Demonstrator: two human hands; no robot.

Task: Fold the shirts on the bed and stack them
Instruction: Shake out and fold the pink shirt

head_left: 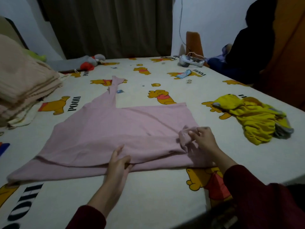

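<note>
A pink long-sleeved shirt [105, 131] lies spread flat on the bed [148, 192], one sleeve stretched toward the far side. My left hand [118, 164] pinches the near edge of the pink shirt between thumb and fingers. My right hand [204, 139] grips a bunched part of the same shirt at its right side. A crumpled yellow shirt [254, 119] with grey trim lies apart on the right of the bed.
Folded beige blankets [21, 83] are stacked at the left. A grey and red soft toy [89, 62] lies at the far side, and a white device [191, 61] with cables at the far right corner. A person in dark clothes [252, 47] sits beyond the bed's right edge.
</note>
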